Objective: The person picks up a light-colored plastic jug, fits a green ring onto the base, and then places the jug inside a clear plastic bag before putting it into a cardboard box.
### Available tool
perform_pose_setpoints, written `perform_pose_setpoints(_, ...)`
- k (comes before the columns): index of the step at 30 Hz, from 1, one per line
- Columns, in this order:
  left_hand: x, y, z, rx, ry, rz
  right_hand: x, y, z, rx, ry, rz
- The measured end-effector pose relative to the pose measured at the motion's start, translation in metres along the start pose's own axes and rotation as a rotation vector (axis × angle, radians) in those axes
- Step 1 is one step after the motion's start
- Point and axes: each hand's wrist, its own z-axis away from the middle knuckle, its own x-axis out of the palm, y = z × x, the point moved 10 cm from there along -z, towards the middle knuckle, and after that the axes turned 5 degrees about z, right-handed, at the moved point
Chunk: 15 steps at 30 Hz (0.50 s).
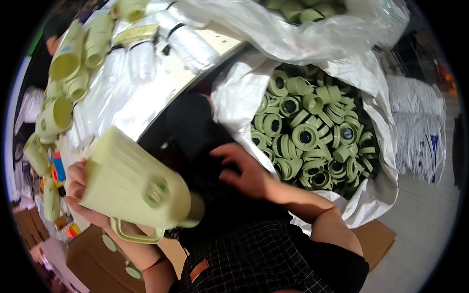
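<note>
My left hand (78, 185) grips a large pale green plastic jug (129, 178) by its wide end. The jug lies tilted in front of me, its looped handle on the lower side and a round recess in its wall. Its narrower end points toward my apron. My right hand (246, 171) is held over my lap with fingers apart and nothing in them. Beside that hand stands an open white sack (239, 95) full of green ring-shaped plastic parts (305, 136), several with black centres.
The white table (227, 41) at the left bears more green jugs (67, 56), clear plastic bags (190, 46) and a blue and orange tool (57, 168). Another plastic-lined bag (303, 41) stands at the far side. A cardboard box (90, 256) with green pieces is at the lower left.
</note>
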Motion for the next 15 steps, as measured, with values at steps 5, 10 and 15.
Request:
perform_pose_setpoints(5, 0.036, -0.123, 0.060, -0.365, -0.558, -0.333, -0.239, 0.170, 0.068, 0.465, 0.773, 1.097)
perform_pose_setpoints(10, 0.043, -0.074, 0.097, -0.462, -0.639, -0.922, -0.294, 0.291, 0.199, 1.066, 0.732, 1.045)
perform_pose_setpoints(15, -0.010, -0.058, 0.144, -0.593, -0.172, -1.027, -0.186, 0.155, 0.048, 0.365, 0.609, 0.223)
